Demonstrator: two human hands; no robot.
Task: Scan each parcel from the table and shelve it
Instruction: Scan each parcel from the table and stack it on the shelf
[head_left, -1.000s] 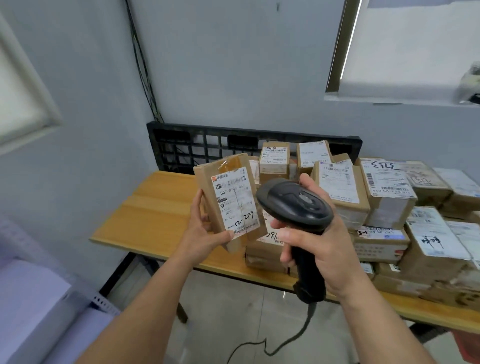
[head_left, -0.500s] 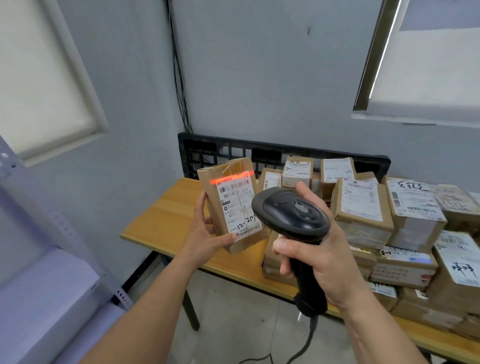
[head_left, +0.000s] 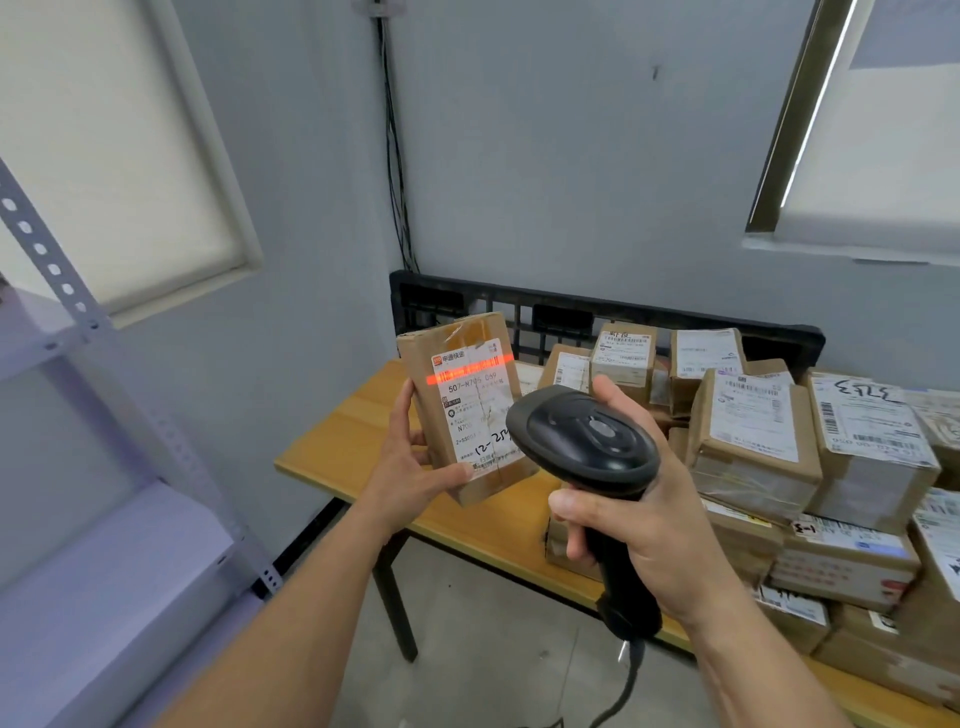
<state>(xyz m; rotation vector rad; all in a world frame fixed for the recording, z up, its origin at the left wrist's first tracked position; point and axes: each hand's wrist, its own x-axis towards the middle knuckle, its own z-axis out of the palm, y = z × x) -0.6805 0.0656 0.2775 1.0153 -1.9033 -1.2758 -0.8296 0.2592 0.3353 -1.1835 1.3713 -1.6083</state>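
I have the parcel (head_left: 467, 410) up off the counter (head_left: 358, 436), held upright in front of me. My left hand (head_left: 415, 467) grips it along its left side, with the thumb curled over the lower edge of the label. My right hand (head_left: 649, 525) is wrapped round the handle of the black scanner (head_left: 582, 441), whose head points at the box from just beside it. The red scan line (head_left: 462, 370) falls across the barcode at the top of the label, so I judge this parcel to be mid-scan; whether the read has registered I cannot tell. The job as a whole looks far from finished: a big pile of labelled parcels (head_left: 753, 431) covers the right part of the counter, stacked in layers and waiting their turn. The grey metal shelf (head_left: 104, 571) stands at my left, but most of it lies out of frame, so I cannot tell how much has been shelved. By my reckoning, this box goes left to the shelf next, then I return for the others.
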